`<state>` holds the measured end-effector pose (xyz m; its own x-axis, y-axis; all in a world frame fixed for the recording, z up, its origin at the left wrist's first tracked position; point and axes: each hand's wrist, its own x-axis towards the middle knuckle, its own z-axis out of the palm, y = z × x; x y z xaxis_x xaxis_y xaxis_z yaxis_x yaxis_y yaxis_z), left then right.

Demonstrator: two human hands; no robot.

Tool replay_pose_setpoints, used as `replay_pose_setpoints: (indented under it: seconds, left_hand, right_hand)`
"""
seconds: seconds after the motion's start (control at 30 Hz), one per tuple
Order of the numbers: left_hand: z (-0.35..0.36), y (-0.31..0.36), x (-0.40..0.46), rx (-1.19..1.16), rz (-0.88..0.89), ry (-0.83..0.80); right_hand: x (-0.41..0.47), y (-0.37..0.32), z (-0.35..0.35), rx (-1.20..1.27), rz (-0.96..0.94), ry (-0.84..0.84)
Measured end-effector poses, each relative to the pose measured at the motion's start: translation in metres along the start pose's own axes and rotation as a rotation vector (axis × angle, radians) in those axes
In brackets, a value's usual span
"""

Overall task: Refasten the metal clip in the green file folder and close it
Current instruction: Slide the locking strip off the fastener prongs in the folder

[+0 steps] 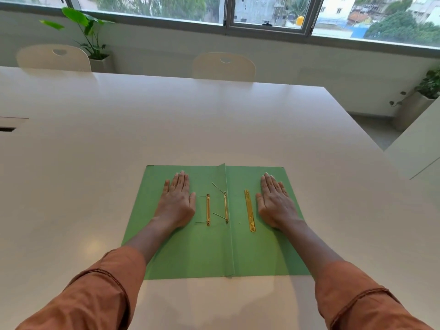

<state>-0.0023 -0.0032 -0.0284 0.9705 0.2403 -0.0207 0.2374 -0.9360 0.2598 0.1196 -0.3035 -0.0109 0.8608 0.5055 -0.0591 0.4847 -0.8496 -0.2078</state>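
A green file folder (214, 253) lies open and flat on the white table, its spine fold running down the middle. Three gold metal clip parts rest on it. A bar with two thin prongs (208, 210) lies on the left leaf. Along the spine sits a second strip (225, 209), its two prongs sticking up. A loose flat bar (249, 210) lies on the right leaf. My left hand (177, 201) rests palm down on the left leaf, holding nothing. My right hand (276, 203) lies flat on the right leaf, just right of the loose bar.
The white table (166, 129) stretches far ahead and to both sides. Two white chairs (223, 66) stand at its far edge below a window. Potted plants (90, 34) stand at the back left and far right. Another white surface (419, 148) is at the right.
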Motion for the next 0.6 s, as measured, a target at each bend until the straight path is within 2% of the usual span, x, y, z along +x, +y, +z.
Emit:
replay_pose_setpoints:
  seconds: [0.07,0.13,0.2,0.3,0.43,0.6]
  left_hand:
    - [0.000,0.001,-0.003,-0.035,0.001,0.025]
    - [-0.004,0.004,-0.007,-0.122,0.023,0.137]
    - [-0.010,0.008,-0.014,-0.224,0.041,0.299]
    - [-0.017,0.019,-0.028,-0.353,0.012,0.493]
    - [-0.014,0.041,-0.057,-0.511,-0.043,0.540]
    - [-0.010,0.066,-0.084,-0.650,-0.081,0.479]
  right_hand:
    - [-0.001,-0.001,-0.002,0.029,0.004,-0.009]
    - [-0.001,-0.007,-0.006,0.138,0.015,0.029]
    - [-0.002,-0.013,-0.011,0.304,0.036,0.136]
    - [0.002,-0.024,-0.020,0.366,0.028,0.233]
    - [0.010,-0.040,-0.033,0.370,-0.008,0.168]
    - [0.020,-0.043,-0.040,0.344,0.001,-0.016]
